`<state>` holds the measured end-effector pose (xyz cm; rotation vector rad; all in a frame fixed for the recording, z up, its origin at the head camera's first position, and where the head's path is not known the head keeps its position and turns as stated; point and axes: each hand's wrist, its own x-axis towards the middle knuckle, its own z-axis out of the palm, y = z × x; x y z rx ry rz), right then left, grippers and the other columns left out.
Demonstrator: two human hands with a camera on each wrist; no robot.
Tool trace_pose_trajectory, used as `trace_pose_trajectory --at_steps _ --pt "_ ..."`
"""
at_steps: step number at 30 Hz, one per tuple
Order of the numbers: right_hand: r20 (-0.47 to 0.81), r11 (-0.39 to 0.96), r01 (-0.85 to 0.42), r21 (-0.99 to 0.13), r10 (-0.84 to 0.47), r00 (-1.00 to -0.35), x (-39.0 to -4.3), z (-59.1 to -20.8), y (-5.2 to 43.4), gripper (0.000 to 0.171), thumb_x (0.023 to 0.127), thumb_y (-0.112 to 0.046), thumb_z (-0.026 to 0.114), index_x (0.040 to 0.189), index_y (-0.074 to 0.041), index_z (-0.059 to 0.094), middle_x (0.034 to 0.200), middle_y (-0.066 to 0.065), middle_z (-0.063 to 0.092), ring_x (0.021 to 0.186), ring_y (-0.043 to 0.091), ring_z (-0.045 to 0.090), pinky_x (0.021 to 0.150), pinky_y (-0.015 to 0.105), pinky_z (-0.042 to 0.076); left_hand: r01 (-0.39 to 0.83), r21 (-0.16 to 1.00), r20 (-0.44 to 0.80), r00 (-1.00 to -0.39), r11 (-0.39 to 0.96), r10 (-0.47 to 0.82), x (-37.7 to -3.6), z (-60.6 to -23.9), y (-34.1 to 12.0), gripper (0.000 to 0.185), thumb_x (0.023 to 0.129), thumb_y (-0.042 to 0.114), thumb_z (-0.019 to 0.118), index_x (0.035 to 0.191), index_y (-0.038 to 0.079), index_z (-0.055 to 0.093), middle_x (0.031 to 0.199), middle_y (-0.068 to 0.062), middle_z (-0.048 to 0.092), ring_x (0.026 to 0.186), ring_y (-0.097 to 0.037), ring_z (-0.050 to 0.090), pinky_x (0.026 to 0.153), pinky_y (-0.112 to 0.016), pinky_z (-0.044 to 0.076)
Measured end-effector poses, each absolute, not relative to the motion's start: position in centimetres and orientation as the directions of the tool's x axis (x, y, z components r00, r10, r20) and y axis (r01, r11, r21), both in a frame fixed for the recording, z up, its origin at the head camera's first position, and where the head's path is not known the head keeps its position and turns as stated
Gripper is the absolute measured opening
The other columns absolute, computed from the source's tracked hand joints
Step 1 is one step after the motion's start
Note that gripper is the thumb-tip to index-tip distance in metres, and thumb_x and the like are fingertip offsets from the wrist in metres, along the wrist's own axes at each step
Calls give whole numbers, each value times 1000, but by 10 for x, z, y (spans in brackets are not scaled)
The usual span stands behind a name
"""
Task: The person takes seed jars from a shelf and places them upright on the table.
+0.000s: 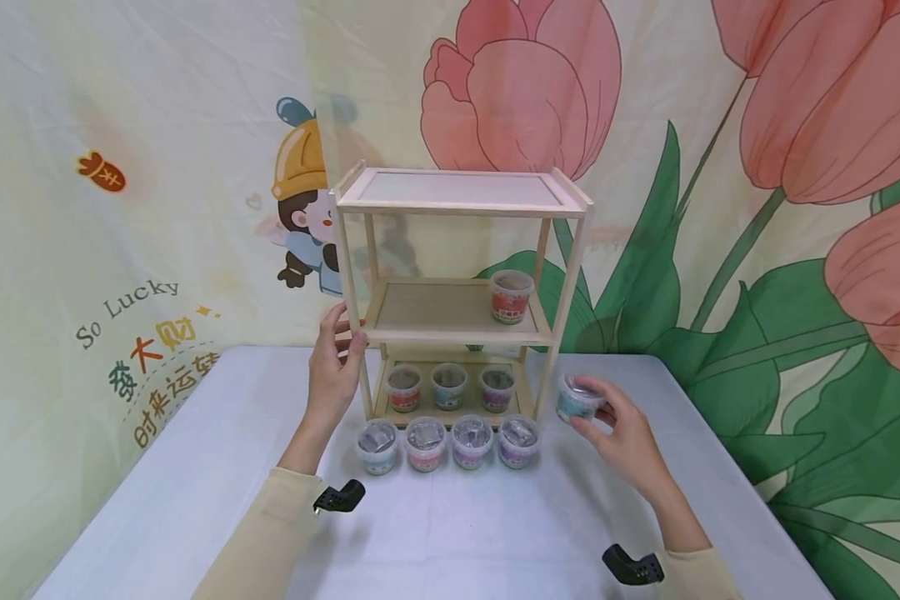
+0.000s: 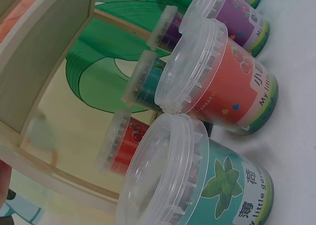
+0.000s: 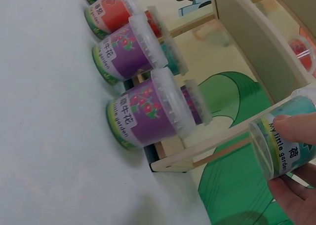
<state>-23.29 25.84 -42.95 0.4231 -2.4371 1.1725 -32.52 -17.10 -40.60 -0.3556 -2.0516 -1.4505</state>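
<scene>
A lidded teal plastic cup (image 1: 579, 398) with a mint-leaf label is pinched between the thumb and fingers of my right hand (image 1: 624, 433), just right of a small wooden three-tier shelf (image 1: 461, 337). In the right wrist view the cup (image 3: 282, 141) is tipped over, its base toward the left. My left hand (image 1: 332, 375) holds the shelf's front left post at middle-tier height, thumb on the front. One red cup (image 1: 512, 297) stands at the right of the middle tier. On the bottom tier are a red cup (image 1: 404, 388), a teal cup (image 1: 449, 386) and a purple cup (image 1: 497, 388).
Several lidded cups line up on the white-covered table (image 1: 450, 533) before the shelf: a teal cup (image 1: 377, 447), a red cup (image 1: 425, 444), a purple cup (image 1: 472, 442) and another purple cup (image 1: 518, 442). A tulip-printed cloth (image 1: 645, 125) hangs behind.
</scene>
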Motion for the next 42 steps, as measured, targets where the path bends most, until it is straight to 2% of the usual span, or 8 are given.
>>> trace_pose_trajectory --at_steps 5,13,19,31,36,42 --pt "453 593 -414 -691 -91 -887 -233 -437 260 60 93 1 80 147 -13 57 142 17 61 123 37 65 99 50 56 526 767 600 -790 367 -122 -325 -406 -171 57 110 22 61 161 32 38 133 -11 63 106 -27 69 85 -27 52" --pt "439 588 -396 -706 -75 -895 -233 -450 261 60 92 3 80 146 -10 58 141 19 61 123 39 65 99 51 56 543 763 611 -783 352 -117 -325 -406 -170 56 110 22 60 161 29 39 132 -13 63 106 -35 69 84 -30 52" --pt "400 575 -359 -735 -60 -915 -231 -458 259 60 93 3 79 147 -11 57 145 20 59 126 40 63 101 55 54 541 763 611 -782 354 -121 -325 -407 -171 56 110 22 61 161 28 40 132 -14 63 105 -33 69 83 -26 51" --pt "379 579 -325 -748 -30 -925 -230 -468 253 62 92 5 79 146 -13 57 146 19 59 128 39 63 103 50 54 543 765 610 -783 346 -120 -326 -406 -171 55 110 22 61 161 29 41 132 -14 63 106 -35 69 83 -26 51" --pt "377 571 -323 -755 -26 -926 -229 -472 251 61 92 5 79 146 -12 57 146 20 59 128 40 63 103 52 53 539 764 609 -784 356 -121 -325 -406 -170 57 110 19 61 162 25 39 133 -17 62 107 -37 69 81 -21 48" --pt "370 558 -318 -766 -21 -929 -229 -477 252 61 92 5 79 146 -11 58 147 18 58 130 40 62 105 48 53 515 777 589 -797 363 -130 -318 -399 -165 57 110 13 60 162 14 37 135 -26 57 109 -45 66 81 -21 46"
